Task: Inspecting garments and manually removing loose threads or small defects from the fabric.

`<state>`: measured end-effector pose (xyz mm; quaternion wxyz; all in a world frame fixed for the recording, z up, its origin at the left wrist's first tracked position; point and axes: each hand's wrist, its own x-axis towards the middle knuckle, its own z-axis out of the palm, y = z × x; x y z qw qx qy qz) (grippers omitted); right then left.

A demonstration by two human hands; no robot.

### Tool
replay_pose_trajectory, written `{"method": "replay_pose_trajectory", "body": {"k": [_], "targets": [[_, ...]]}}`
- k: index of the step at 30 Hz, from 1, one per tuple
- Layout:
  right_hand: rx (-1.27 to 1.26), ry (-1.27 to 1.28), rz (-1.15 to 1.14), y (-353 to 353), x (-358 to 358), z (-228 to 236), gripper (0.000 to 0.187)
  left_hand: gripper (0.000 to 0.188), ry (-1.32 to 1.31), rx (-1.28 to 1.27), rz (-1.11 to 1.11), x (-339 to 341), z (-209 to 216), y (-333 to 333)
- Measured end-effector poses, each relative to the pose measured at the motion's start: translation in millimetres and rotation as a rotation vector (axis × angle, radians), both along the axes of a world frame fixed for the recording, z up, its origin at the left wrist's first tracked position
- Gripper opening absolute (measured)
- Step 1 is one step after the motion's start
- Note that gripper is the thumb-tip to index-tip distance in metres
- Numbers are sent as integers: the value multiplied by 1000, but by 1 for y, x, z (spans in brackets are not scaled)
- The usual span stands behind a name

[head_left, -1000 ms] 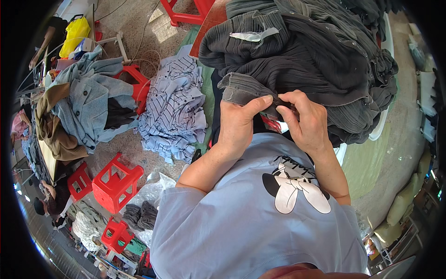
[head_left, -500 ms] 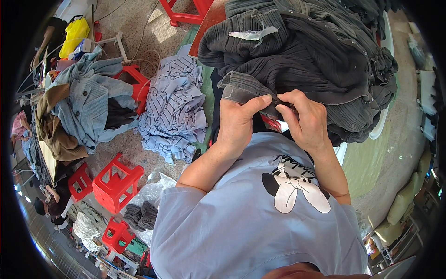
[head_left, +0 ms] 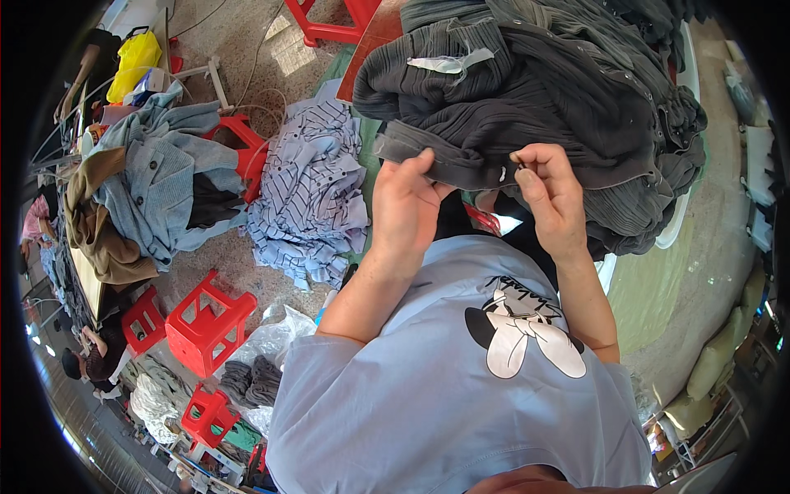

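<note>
The left hand point(head_left: 405, 206) clamps the charcoal garment band point(head_left: 466, 174), best kept flat; whether the right hand point(head_left: 555, 195), fingertips nearly together, grips anything is unclear.

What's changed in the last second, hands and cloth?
The left hand moved left, the right hand right, widening their gap. The dark grey fabric band between them now lies straighter, exposing a small white mark; the left hand still holds it, the right's grip is unclear. The blue striped cloth heap and red plastic stools stayed put.
</note>
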<state>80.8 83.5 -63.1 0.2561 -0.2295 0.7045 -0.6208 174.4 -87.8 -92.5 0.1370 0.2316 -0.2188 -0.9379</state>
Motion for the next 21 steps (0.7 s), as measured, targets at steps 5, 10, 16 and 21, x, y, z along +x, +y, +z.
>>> {"method": "replay_pose_trajectory", "body": {"k": [5, 10, 16, 21], "targets": [[74, -8, 116, -12, 6, -4, 18, 27, -25, 39, 0, 8, -3, 4], [56, 74, 97, -16, 2, -2, 19, 34, 56, 43, -100, 11, -15, -1], [36, 19, 59, -15, -4, 0, 20, 27, -43, 345, -14, 7, -8, 6], [19, 28, 31, -16, -4, -1, 20, 32, -31, 147, -171, 10, -19, 23]]}}
